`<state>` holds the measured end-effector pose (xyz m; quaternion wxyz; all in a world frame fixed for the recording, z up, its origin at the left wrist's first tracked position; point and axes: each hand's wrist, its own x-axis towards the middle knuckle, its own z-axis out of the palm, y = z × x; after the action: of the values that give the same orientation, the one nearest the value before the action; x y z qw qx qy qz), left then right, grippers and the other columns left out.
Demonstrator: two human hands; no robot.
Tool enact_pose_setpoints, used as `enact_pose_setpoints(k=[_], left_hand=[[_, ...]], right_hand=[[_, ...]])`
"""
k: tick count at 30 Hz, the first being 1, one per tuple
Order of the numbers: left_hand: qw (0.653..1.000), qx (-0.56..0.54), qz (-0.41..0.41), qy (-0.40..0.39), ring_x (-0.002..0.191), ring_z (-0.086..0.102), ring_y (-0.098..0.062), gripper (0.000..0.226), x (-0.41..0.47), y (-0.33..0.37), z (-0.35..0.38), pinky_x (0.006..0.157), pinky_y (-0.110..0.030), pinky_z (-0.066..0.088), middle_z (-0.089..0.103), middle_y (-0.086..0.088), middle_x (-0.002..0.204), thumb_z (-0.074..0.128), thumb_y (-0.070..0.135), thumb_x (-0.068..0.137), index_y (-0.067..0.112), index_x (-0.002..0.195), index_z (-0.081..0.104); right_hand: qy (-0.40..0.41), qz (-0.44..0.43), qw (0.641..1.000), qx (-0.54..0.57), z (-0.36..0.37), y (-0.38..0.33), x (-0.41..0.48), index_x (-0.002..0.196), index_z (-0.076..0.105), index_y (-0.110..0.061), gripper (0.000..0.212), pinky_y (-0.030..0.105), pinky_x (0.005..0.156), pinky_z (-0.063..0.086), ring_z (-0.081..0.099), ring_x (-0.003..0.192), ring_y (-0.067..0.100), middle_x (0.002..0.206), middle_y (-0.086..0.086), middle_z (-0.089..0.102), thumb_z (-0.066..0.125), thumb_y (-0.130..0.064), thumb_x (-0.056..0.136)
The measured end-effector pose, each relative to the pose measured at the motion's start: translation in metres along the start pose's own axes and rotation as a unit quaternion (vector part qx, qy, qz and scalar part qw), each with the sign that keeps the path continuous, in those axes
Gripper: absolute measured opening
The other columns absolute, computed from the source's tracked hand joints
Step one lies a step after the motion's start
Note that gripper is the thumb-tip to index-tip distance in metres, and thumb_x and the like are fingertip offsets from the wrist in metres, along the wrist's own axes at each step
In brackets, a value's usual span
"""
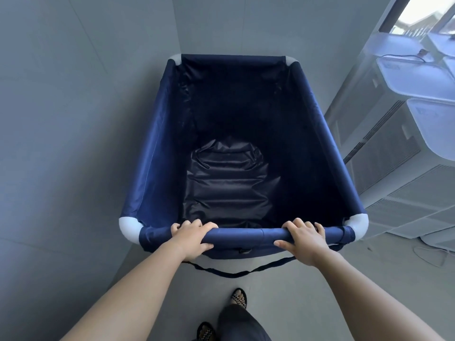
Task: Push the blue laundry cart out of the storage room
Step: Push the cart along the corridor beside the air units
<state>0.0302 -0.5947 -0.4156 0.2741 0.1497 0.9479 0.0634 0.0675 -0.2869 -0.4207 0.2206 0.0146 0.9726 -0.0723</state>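
Observation:
The blue laundry cart (pixel 157 148) fills the middle of the head view, a deep fabric bin with white corner joints and nothing inside. Its far end sits close to the grey wall corner. My left hand (pixel 192 238) wraps the near top rail left of centre. My right hand (pixel 304 238) grips the same rail right of centre, fingers curled over it. A black strap (pixel 236 273) hangs below the near rail. My sandalled feet (pixel 238 297) stand just behind the cart.
A grey tiled wall (pixel 73 119) runs close along the cart's left side and ahead. White appliance units (pixel 406 148) stand in a row on the right, near the cart's right side. A window (pixel 428 13) shows at top right. Grey floor (pixel 369 267) lies behind and to the right.

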Motion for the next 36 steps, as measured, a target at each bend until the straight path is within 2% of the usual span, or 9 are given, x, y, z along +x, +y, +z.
enact_pose_setpoints(k=[12,19,26,30,36], left_hand=[[1.0,-0.005,-0.011,-0.003,0.115,0.04,-0.02,0.038,0.052,-0.009,-0.04,0.103,-0.042,0.023,0.047,0.005,0.12,0.046,0.044,0.094,0.044,0.13,0.035],[1.0,-0.001,0.002,0.002,0.113,0.04,-0.02,0.036,0.068,-0.018,-0.047,0.101,-0.042,0.023,0.047,0.006,0.118,0.048,0.043,0.093,0.042,0.128,0.037],[0.998,0.015,0.031,0.042,0.111,0.042,-0.02,0.034,0.068,-0.023,-0.042,0.1,-0.042,0.024,0.049,0.005,0.117,0.048,0.039,0.094,0.032,0.126,0.039],[0.999,0.014,0.04,0.028,0.113,0.042,-0.021,0.032,0.069,-0.025,-0.045,0.103,-0.044,0.024,0.049,0.003,0.118,0.048,0.035,0.095,0.03,0.126,0.039],[0.998,0.019,0.063,0.002,0.116,0.041,-0.021,0.033,0.07,-0.048,-0.057,0.104,-0.045,0.025,0.048,0.001,0.121,0.047,0.033,0.095,0.031,0.127,0.039]], right_hand=[[-0.018,-0.001,0.999,-0.05,-0.032,-0.002,0.059,0.122,0.042,-0.03,0.058,0.046,0.107,0.023,0.046,0.11,0.021,0.114,-0.004,0.048,0.032,-0.072,0.084],[-0.038,-0.003,0.997,-0.065,-0.043,-0.004,0.078,0.118,0.043,-0.03,0.057,0.043,0.101,0.027,0.048,0.107,0.02,0.109,-0.006,0.05,0.033,-0.074,0.083],[-0.034,0.004,0.997,-0.075,-0.043,-0.007,0.08,0.111,0.046,-0.032,0.058,0.041,0.096,0.03,0.051,0.101,0.018,0.1,-0.009,0.052,0.034,-0.079,0.078],[-0.017,0.013,0.995,-0.094,-0.042,-0.011,0.081,0.107,0.046,-0.031,0.058,0.038,0.093,0.031,0.051,0.099,0.016,0.096,-0.01,0.049,0.033,-0.079,0.077],[-0.033,0.04,0.995,-0.088,-0.041,-0.037,0.078,0.099,0.043,-0.029,0.056,0.039,0.091,0.032,0.051,0.098,0.016,0.09,-0.01,0.044,0.033,-0.079,0.077]])
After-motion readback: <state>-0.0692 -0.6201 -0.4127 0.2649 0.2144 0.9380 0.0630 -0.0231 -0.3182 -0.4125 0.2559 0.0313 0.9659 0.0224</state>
